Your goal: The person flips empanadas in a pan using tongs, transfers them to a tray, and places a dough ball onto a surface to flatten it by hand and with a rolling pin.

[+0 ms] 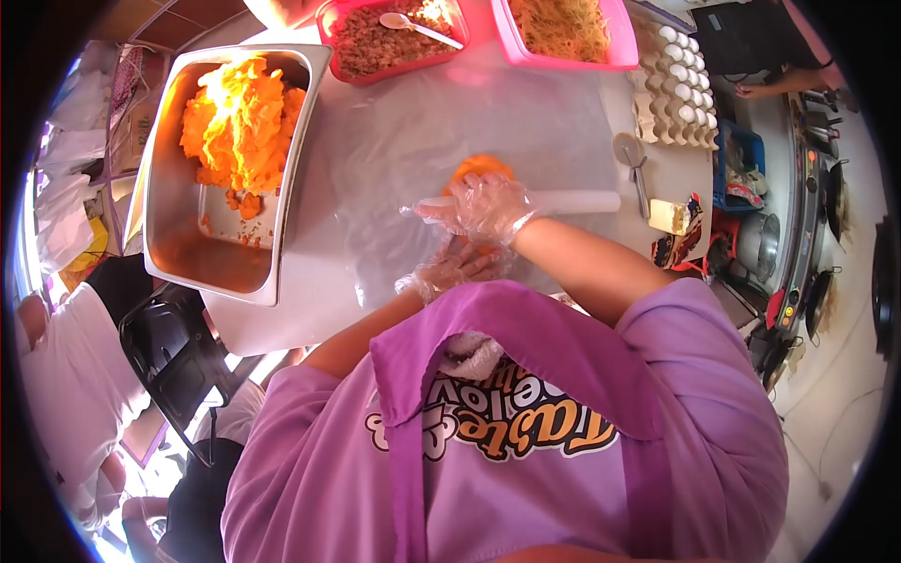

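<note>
A flattened piece of orange dough [483, 167] lies on a clear plastic sheet [394, 141] on the table. Over its middle, my right hand [490, 205], in a thin clear glove, is closed on a white rolling pin [577, 201] that sticks out to the right. My left hand [457, 269], gloved the same way, rests at the dough's near edge with fingers stretched out to the right. Orange shows between the two hands; the rest of the dough is hidden under them.
A deep steel pan [282, 211] with a mound of orange dough stands left. Behind are a pink tub of brown filling [361, 47], with a spoon, and a pink tub of yellow shreds [563, 33]. Right are egg trays [662, 113], a pizza cutter [635, 169] and a butter block [668, 216].
</note>
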{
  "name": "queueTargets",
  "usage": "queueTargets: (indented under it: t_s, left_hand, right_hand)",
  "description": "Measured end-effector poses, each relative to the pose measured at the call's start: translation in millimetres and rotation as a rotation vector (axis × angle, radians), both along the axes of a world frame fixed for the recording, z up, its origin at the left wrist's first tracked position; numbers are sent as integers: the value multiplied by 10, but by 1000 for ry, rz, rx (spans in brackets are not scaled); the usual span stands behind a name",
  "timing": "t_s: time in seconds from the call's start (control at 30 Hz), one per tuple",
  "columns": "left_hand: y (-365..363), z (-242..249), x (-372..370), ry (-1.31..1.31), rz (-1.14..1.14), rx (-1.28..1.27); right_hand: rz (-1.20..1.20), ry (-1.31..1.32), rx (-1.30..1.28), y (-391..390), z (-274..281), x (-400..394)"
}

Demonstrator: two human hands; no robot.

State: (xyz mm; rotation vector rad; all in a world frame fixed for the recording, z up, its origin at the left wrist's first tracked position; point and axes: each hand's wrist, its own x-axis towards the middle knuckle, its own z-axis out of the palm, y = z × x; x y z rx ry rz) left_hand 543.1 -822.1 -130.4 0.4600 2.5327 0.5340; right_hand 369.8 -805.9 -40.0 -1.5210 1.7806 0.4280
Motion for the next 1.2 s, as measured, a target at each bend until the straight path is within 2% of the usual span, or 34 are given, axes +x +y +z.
queueTargets:
  t_s: [0.07, 0.1, 0.17, 0.2, 0.27, 0.3, 0.37, 0.4, 0.47, 0.57, 0.6, 0.67, 0.8, 0.87, 0.9, 0.97, 1.0, 1.07, 1.1, 1.17, 1.2]
  left_hand:
    - [-2, 15, -2, 52, -14, -88]
    - [-7, 39, -11, 50, -13, -86]
    - [-19, 80, -3, -11, 10, -45]
    - [-15, 44, 15, -14, 9, -46]
    - [-4, -79, 47, 94, 33, -25]
    - [18, -149, 66, 96, 33, -33]
    - [62, -196, 97, 565, -387, -1013]
    - [60, -191, 85, 567, -385, -1025]
    - [81, -154, 55, 340, -220, -620]
    - [-44, -26, -73, 44, 9, -41]
    - [-95, 32, -125, 72, -4, -70]
    - [-117, 156, -152, -32, -8, 12]
    - [-10, -97, 4, 99, 36, -7]
    - [10, -421, 58, 350, 138, -5]
    - [-41, -287, 27, 357, 136, -15]
    - [-108, -1, 6, 280, 232, 180]
    - [-142, 70, 71, 286, 232, 175]
    - [-265, 202, 180, 237, 615, 576]
    - [-303, 242, 180, 249, 612, 568]
    - [-341, 314, 192, 323, 1254, 328]
    - [-402, 427, 92, 497, 1175, 254]
  right_hand:
    - [63, 80, -105, 12, -122, 15]
    - [64, 79, -103, 34, -212, 22]
    - [77, 249, -337, 30, -330, 36]
    - [75, 246, -337, -8, -350, 26]
    - [-151, 245, -321, -145, -352, -13]
    - [-151, 246, -330, -215, -328, -48]
    - [-315, 192, -333, -329, -285, -92]
    - [-313, 196, -345, -343, -303, -105]
    - [-350, 191, -500, -320, -366, -120]
    - [-468, 203, -477, -413, -347, -211]
    - [-477, 226, -512, -456, -340, -247]
    - [-450, 291, -398, -481, -330, -268]
    - [-427, 286, -456, -327, -342, -161]
    - [-222, 225, -431, -191, -423, -17]
    - [-222, 231, -441, -130, -384, 35]
    - [44, 134, -358, 42, -310, 133]
    - [46, 139, -363, 123, -350, 177]
    - [13, 144, -515, 196, -373, 198]
    - [16, 152, -526, 201, -350, 220]
    - [-58, 151, -429, 172, -295, 297]
    - [-48, 159, -407, 173, -268, 319]
